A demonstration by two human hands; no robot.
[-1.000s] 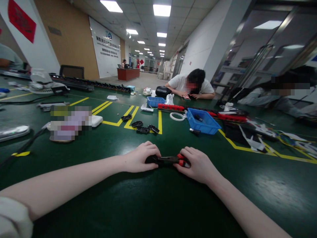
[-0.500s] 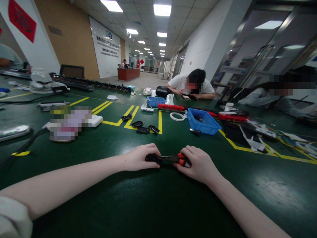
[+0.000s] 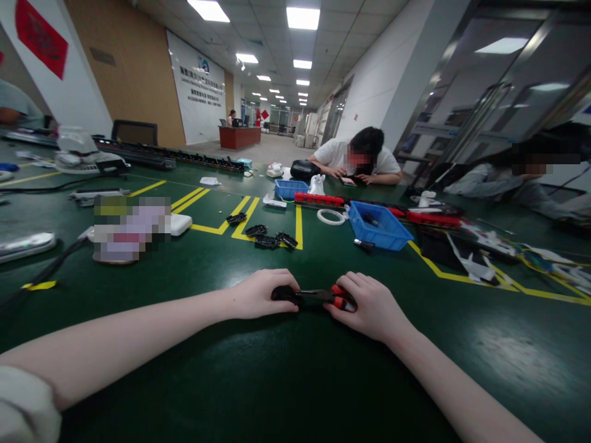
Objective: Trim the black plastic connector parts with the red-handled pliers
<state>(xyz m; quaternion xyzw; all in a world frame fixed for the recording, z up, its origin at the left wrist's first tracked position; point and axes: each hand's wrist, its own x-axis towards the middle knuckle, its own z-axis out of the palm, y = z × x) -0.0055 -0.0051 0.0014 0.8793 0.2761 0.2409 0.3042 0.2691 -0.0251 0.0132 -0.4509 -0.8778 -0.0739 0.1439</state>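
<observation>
My left hand (image 3: 266,294) is closed around a small black part (image 3: 285,294), partly covered by the fingers. From the other side, my right hand (image 3: 367,304) grips red-and-black handled pliers (image 3: 340,298). Their metal jaws point left and meet the black part's right end. I cannot tell whether the jaws are clamped on it. Both hands are low over the green tabletop (image 3: 295,363). Several black ribbed pieces (image 3: 268,240) lie beyond the hands, in and near a yellow-taped outline.
Past my right hand stands a blue bin (image 3: 381,226) with dark items, beside a white ring (image 3: 330,216). A smaller blue bin (image 3: 290,189) is farther back. At left lie a blurred phone-like object (image 3: 132,234) and a power strip (image 3: 28,246). Across the table a person (image 3: 355,157) leans over a phone.
Almost nothing differs. Both hands, the pliers and the black part stay in nearly the same place.
</observation>
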